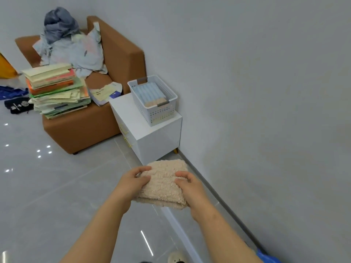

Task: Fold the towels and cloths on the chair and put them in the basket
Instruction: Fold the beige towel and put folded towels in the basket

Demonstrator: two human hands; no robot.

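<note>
a room in a home: a brown armchair [121, 59] heaped with crumpled laundry [76, 52] and a stack of books [57, 90], a white bedside cabinet [157, 141] against a plain wall [247, 73], glossy grey floor tiles [47, 196].

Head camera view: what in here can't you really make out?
All in the head view:
Basket: anything beneath the top blue cloth is hidden by it and the walls.
Beige towel: its fold layers are covered by the left hand and right hand.
Cloth pile on the chair: pieces too tangled to count.
Books: titles too small.
Yellow object: cut by the left edge.
</note>
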